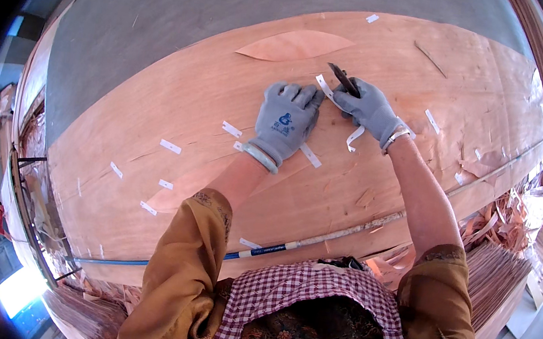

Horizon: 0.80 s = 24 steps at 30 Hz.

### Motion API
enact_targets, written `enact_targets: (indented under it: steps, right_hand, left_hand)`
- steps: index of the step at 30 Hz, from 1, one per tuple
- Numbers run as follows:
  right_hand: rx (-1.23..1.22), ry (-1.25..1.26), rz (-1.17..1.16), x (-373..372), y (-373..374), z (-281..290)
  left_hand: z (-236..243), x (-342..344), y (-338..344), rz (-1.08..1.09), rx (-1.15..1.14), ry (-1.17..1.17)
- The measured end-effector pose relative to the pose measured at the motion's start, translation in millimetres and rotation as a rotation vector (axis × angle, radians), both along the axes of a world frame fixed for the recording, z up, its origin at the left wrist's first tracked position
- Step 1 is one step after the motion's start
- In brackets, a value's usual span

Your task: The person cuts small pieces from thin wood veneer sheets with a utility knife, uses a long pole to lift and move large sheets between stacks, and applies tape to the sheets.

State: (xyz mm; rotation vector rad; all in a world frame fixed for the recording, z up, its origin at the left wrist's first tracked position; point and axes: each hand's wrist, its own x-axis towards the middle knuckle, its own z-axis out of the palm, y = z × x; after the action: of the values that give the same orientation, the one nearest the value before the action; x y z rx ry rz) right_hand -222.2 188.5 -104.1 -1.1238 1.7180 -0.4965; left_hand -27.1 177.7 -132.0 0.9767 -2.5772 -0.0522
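Note:
Both of my hands wear grey gloves and are close together over a broad sheet of reddish wood veneer (351, 172). My left hand (287, 118) rests on the sheet, back up, its fingers bent and drawn together; whatever lies under them is hidden. Just to its right, my right hand (368, 110) is closed around a dark, slim, knife-like tool (344, 80) that points up and left. A white strip of tape (325, 87) runs between the two hands by the right fingers. Another curled white strip (354, 139) hangs below the right hand.
Short white tape pieces (170, 146) are scattered over the veneer. A pointed oval veneer piece (295, 46) lies beyond my hands. A blue and white rod (338, 233) crosses the near side. Veneer scraps (496, 222) and stacked sheets (497, 279) are at the right.

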Motion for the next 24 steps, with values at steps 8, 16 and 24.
enact_targets:
  steps: [8, 16, 24]
  right_hand:
    - [-0.003, 0.438, 0.118, 8, -13, 7]
    - [-0.064, 0.371, 0.158, 21, -14, 6]
    - [-0.003, 0.112, 0.093, -13, 17, -14]
  left_hand:
    - [-2, -7, -4, -0.016, 0.006, 0.076]
    - [4, 6, -9, -0.012, 0.119, -0.026]
    - [12, 4, -17, -0.072, 0.32, -0.119]
